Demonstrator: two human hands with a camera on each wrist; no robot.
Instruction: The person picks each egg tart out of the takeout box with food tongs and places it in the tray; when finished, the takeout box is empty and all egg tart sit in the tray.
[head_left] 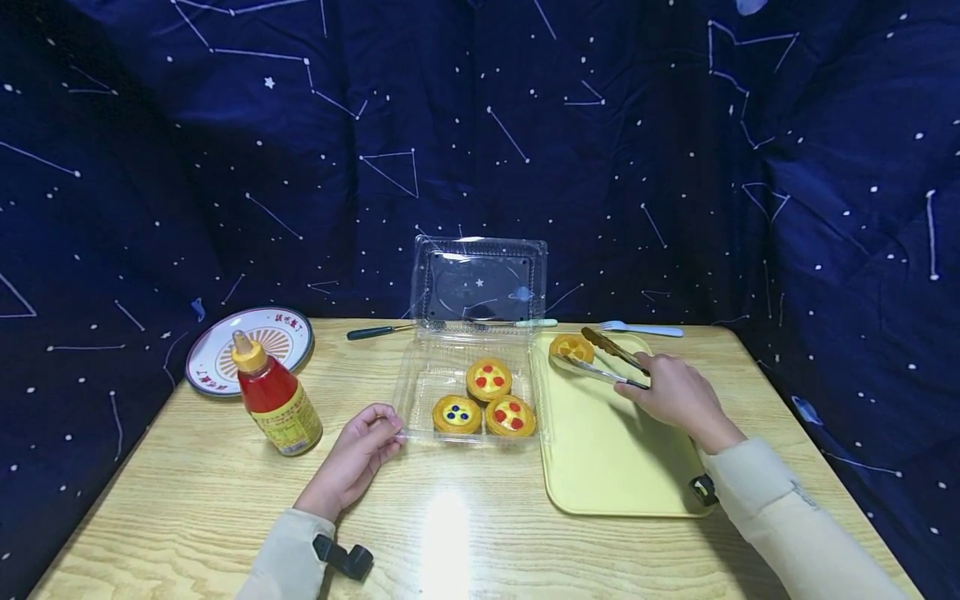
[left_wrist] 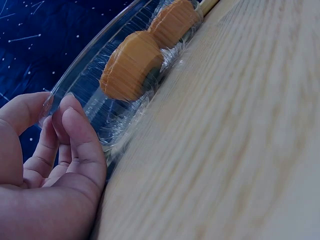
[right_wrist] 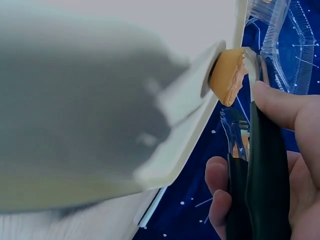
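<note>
My right hand [head_left: 682, 396] grips a pair of tongs [right_wrist: 269, 165] with dark handles and metal ends. The spread tong ends reach an orange-topped egg tart [head_left: 572, 346] at the far left corner of the yellow tray [head_left: 615, 467]. With thumb and fingers, my left hand [head_left: 356, 458] pinches the near left corner of a clear plastic box [head_left: 431, 367], whose lid [head_left: 480, 287] stands raised behind. Inside the box sit two tarts with red dots, one [head_left: 489, 381] behind the other [head_left: 511, 417], and a tart with blue dots [head_left: 457, 414].
A red sauce bottle [head_left: 281, 400] with a yellow cap stands to the left, in front of a patterned plate [head_left: 206, 346]. Behind the box lies a dark-handled utensil [head_left: 371, 332]; a pale blue fork [head_left: 641, 328] lies behind the tray. A starry dark curtain [head_left: 480, 150] hangs beyond the table.
</note>
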